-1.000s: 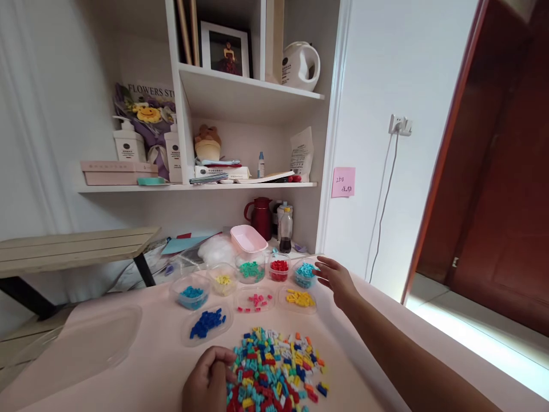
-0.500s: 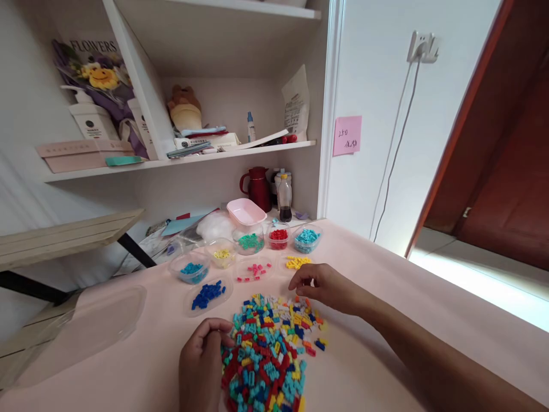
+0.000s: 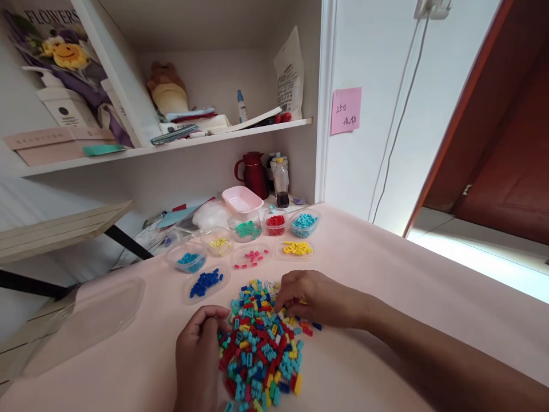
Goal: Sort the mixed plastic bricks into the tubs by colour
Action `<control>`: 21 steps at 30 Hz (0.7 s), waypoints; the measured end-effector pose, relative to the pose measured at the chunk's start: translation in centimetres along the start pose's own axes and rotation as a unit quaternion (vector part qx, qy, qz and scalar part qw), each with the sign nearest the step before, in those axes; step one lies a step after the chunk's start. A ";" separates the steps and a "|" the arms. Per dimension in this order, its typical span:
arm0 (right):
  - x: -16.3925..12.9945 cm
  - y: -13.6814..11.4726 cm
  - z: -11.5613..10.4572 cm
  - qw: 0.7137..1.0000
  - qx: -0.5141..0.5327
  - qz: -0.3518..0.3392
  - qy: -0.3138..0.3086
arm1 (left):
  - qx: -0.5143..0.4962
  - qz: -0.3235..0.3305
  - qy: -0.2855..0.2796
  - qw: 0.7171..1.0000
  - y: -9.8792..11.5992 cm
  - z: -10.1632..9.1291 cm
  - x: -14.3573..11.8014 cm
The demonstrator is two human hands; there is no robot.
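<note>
White shelf unit [image 3: 206,68] takes up most of the back; below it, my pale pink table [image 3: 141,343] runs right up to me. Reddish-brown door [image 3: 510,171] far R, wooden bench [image 3: 64,229] far L. Big clear plastic lid or tray [image 3: 81,326] (can't tell wh.) at the table's L side.

Mixed pile of toy bricks [image 3: 261,343] is right in front of me, betw. my hands: turquoise, red, yellow, dk blue, green, etc. My R hand [image 3: 309,294] is over the pile's far R part, fingers bent down, tips in among the bricks; can't tell if they've pinched one, the hand hides it. My L hand [image 3: 201,337] is at the pile's L edge, loosely curled; can't tell if there's anything inside.

Behind: red jug [image 3: 255,177], pink tub [image 3: 242,200] just in front of it, yellow-capped bottle [image 3: 281,183] w/ dk liquid to the R.

Smaller clear containers past the pile, sorted by colour. Back ones, L to R: blue bricks [image 3: 191,261], pale yellow [image 3: 218,244], green [image 3: 247,229], red [image 3: 275,221], lt blue [image 3: 305,222]. Nearer, shallow: dk blue [image 3: 206,283], pink [image 3: 255,256], yellow [image 3: 297,248], the last just beyond my R hand.
</note>
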State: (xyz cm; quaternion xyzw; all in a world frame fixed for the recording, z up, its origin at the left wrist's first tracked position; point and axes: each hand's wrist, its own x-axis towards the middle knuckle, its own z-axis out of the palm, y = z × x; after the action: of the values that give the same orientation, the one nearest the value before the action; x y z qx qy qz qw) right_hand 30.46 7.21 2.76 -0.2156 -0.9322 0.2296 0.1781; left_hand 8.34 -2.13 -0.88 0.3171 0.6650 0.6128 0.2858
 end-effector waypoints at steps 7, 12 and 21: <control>0.6 0.9 1.1 1.000 -0.010 -0.008 -0.001 | 0.062 0.038 -0.010 0.997 -0.1 -0.4 0.2; 0.6 0.9 1.1 1.000 -0.022 -0.002 0.002 | 0.071 0.034 -0.018 0.997 0.2 -0.4 0.1; 0.5 1.4 1.1 0.999 -0.042 0.010 0.031 | 0.072 0.051 -0.015 0.996 0.1 -0.3 0.0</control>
State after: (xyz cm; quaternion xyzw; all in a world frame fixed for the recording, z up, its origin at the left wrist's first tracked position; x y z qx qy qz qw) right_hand 29.99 8.22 1.29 -0.2397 -0.9327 0.1853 0.1958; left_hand 8.09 -2.32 -0.72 0.3789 0.6863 0.5723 0.2406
